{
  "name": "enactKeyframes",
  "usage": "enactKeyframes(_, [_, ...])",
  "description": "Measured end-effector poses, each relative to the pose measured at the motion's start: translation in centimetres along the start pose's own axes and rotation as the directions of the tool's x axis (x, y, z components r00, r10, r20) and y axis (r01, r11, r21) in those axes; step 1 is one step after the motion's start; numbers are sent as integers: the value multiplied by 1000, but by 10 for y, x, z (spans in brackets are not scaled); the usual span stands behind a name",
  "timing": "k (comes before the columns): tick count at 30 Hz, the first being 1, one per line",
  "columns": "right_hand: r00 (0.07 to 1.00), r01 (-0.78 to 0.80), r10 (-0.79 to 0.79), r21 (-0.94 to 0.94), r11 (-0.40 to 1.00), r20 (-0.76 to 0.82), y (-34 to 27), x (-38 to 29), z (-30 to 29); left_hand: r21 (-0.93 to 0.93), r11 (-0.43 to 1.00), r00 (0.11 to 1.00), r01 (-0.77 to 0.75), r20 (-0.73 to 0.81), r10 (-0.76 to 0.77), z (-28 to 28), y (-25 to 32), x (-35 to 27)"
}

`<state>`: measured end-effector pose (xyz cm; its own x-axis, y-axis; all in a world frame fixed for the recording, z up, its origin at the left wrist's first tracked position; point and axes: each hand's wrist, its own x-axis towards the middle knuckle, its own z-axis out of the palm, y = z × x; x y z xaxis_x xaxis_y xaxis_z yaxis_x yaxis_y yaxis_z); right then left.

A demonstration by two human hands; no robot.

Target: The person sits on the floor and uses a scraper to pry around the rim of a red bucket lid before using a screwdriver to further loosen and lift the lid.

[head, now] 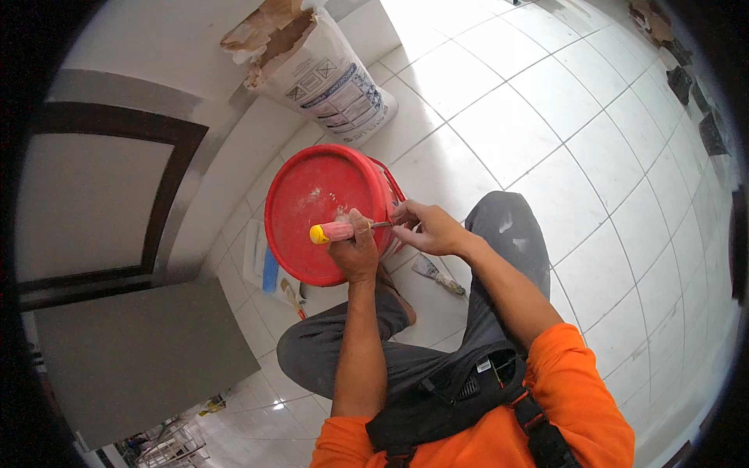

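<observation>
My left hand (356, 251) grips a screwdriver (336, 231) by its red handle, which ends in a yellow cap. The metal shaft points right across the lid, its tip at the rim. The red lid (316, 193) sits on a plastic bucket (397, 240) in front of me and has white dust on top. At the right side of the rim is my right hand (436, 229), thumb and fingers curled around the place where the shaft ends. Whether those fingers pinch the rim or the tip is hidden. A red bucket handle (389, 175) runs along the far right side.
An open paper sack (345, 88) stands behind the bucket by the wall. A putty knife (439, 275) lies on the tiled floor (526, 128) between my legs. Left of the bucket are a blue roller (270, 270) and a paintbrush (292, 297). A grey panel (146, 357) is farther left.
</observation>
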<state>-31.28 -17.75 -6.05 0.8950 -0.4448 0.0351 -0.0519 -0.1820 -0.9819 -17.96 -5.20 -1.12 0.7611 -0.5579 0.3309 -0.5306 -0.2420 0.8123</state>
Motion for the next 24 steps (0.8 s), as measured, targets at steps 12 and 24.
enactKeyframes(12, [943,-293,227,283,913,245,-1,26,-7,-209,977,998,44,60,-32,-8,-11,-1])
enactKeyframes(24, [916,307,-76,-569,763,393,-18,37,-41,211,971,993,-115,49,107,-6,-3,-12])
